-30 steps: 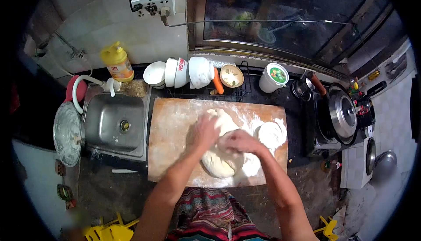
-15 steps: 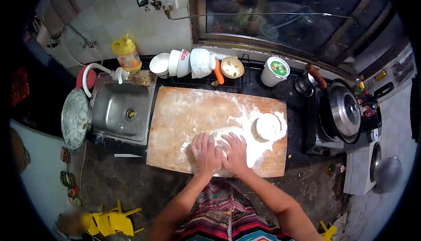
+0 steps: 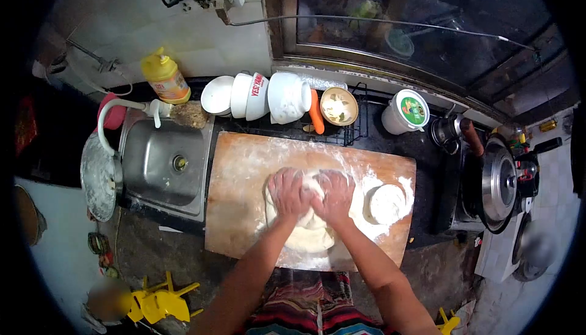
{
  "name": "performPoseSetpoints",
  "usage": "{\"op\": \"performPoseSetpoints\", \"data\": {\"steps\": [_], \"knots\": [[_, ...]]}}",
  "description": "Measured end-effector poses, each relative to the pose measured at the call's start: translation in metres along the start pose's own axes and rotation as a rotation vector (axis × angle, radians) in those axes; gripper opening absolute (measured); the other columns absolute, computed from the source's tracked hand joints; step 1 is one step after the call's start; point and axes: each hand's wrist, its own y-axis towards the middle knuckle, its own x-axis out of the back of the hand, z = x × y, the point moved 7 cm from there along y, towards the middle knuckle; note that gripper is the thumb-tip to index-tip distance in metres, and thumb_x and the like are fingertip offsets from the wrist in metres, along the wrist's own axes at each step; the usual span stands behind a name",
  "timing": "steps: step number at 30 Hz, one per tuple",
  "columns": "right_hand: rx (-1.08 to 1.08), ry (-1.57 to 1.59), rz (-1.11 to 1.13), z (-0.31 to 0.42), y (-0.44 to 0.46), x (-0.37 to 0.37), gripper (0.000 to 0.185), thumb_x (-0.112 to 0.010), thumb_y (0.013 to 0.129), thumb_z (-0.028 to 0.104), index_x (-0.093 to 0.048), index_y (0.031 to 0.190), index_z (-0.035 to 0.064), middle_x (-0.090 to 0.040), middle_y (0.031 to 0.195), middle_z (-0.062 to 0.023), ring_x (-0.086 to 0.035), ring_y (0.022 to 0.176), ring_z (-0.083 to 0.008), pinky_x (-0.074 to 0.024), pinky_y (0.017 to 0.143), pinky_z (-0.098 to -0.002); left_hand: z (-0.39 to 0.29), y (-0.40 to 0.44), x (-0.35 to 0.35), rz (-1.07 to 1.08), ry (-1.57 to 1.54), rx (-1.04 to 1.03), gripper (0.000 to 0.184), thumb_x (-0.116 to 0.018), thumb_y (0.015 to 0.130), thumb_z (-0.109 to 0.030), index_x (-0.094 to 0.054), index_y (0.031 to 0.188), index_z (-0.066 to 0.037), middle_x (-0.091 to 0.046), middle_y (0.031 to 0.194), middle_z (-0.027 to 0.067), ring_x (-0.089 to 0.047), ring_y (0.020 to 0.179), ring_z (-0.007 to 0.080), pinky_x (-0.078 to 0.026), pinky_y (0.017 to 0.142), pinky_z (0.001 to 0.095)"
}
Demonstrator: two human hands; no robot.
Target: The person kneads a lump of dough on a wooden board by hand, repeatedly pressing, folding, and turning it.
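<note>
A large pale lump of dough [image 3: 310,241] lies on the floured wooden board [image 3: 239,163]. My left hand [image 3: 288,194] presses on its upper left part, with the fingers curled over it. Beside it, my right hand [image 3: 334,196] grips the upper right part in the same way. The thumbs come close together over the middle, and the palms hide part of the dough. A round white bowl of flour [image 3: 387,204] sits at the right of the board, with loose flour around it.
Left of the board is a steel sink [image 3: 165,152], with a floury metal basin [image 3: 101,179] beyond it. Behind the board stand several white bowls [image 3: 257,97], a carrot-orange handle [image 3: 315,114] and a lidded white tub [image 3: 405,113]. A lidded pan [image 3: 499,179] is at the right.
Both hands have pushed away from my body over the dough. More of the dough now shows between my wrists, near the board's front. The camera view has shifted slightly.
</note>
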Motion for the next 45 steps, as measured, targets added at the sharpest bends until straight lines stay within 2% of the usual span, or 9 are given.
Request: {"op": "performPoseSetpoints", "data": {"steps": [7,10,11,16,23,26,34,38,45], "knots": [[-0.168,-0.079,-0.047,-0.013,0.047,-0.012,0.043,-0.065,0.081,0.042,-0.069,0.106,0.0077,-0.064,0.107,-0.0136,-0.055,0.106,-0.0310,-0.0360,0.095,-0.0498,0.027,0.056,-0.030,0.196,0.039,0.132,0.038,-0.049,0.091,-0.036,-0.068,0.107,-0.007,-0.066,0.109,0.0168,-0.057,0.104,0.0348,-0.038,0.095,0.0470],[-0.102,0.079,0.192,0.006,0.019,0.015,0.046,-0.063,0.082,0.042,-0.067,0.110,0.0063,-0.063,0.109,-0.0146,-0.054,0.107,-0.0320,-0.0353,0.095,-0.0518,0.042,0.056,-0.009,0.588,-0.597,0.584,0.040,-0.047,0.093,-0.038,-0.067,0.104,-0.004,-0.065,0.109,0.0189,-0.056,0.106,0.0372,-0.039,0.095,0.0477],[0.017,0.073,0.136,0.025,-0.011,0.029,0.050,-0.062,0.082,0.042,-0.063,0.117,0.0063,-0.059,0.115,-0.0172,-0.052,0.112,-0.0347,-0.0331,0.099,-0.0563,0.032,0.066,0.010,0.603,-0.275,0.414,0.045,-0.045,0.095,-0.041,-0.065,0.104,-0.002,-0.065,0.109,0.0208,-0.056,0.109,0.0388,-0.040,0.095,0.0480],[0.164,0.098,0.170,0.063,-0.122,0.047,0.052,-0.070,0.076,0.032,-0.060,0.123,0.0099,-0.052,0.131,-0.0148,-0.047,0.123,-0.0360,-0.0252,0.108,-0.0612,-0.043,0.006,0.016,0.741,0.043,0.045,0.047,-0.042,0.097,-0.042,-0.066,0.112,-0.005,-0.064,0.119,0.0188,-0.054,0.119,0.0325,-0.029,0.106,0.0539],[0.133,-0.127,0.459,0.048,-0.109,0.087,0.105,-0.085,0.061,0.041,-0.033,0.150,0.0206,-0.032,0.151,-0.0149,-0.027,0.142,-0.0387,-0.0213,0.111,-0.0639,-0.065,-0.097,0.060,0.283,0.180,-0.023,0.047,-0.051,0.092,-0.037,-0.060,0.128,-0.007,-0.055,0.132,0.0131,-0.041,0.132,0.0334,-0.019,0.112,0.0562],[0.128,-0.208,0.578,0.041,-0.111,0.063,0.108,-0.087,0.058,0.041,-0.032,0.150,0.0228,-0.033,0.150,-0.0160,-0.026,0.142,-0.0415,-0.0192,0.111,-0.0666,-0.067,-0.128,0.067,0.181,0.185,-0.009,0.050,-0.055,0.087,-0.036,-0.058,0.129,-0.009,-0.053,0.134,0.0143,-0.039,0.132,0.0365,-0.019,0.112,0.0588],[0.119,-0.150,0.439,0.009,-0.053,0.036,0.090,-0.086,0.058,0.031,-0.047,0.138,0.0162,-0.048,0.136,-0.0134,-0.043,0.128,-0.0341,-0.0301,0.103,-0.0577,-0.027,-0.056,0.021,0.100,0.135,-0.090,0.054,-0.058,0.078,-0.036,-0.061,0.123,-0.008,-0.053,0.128,0.0167,-0.044,0.125,0.0402,-0.025,0.107,0.0626],[-0.001,-0.176,0.443,-0.011,-0.009,0.020,0.086,-0.087,0.058,0.035,-0.050,0.133,0.0125,-0.052,0.128,-0.0112,-0.047,0.121,-0.0301,-0.0345,0.095,-0.0492,-0.005,0.011,-0.002,0.137,0.081,-0.069,0.042,-0.059,0.075,-0.027,-0.065,0.110,-0.004,-0.061,0.115,0.0129,-0.052,0.116,0.0326,-0.032,0.102,0.0545],[-0.190,-0.080,0.296,-0.034,0.025,0.007,0.079,-0.086,0.061,0.045,-0.057,0.124,0.0077,-0.059,0.119,-0.0162,-0.054,0.114,-0.0340,-0.0413,0.093,-0.0493,0.024,0.074,-0.047,0.356,0.103,-0.080,0.032,-0.052,0.086,-0.031,-0.068,0.095,-0.006,-0.067,0.103,0.0148,-0.062,0.099,0.0312,-0.040,0.087,0.0495]]}}
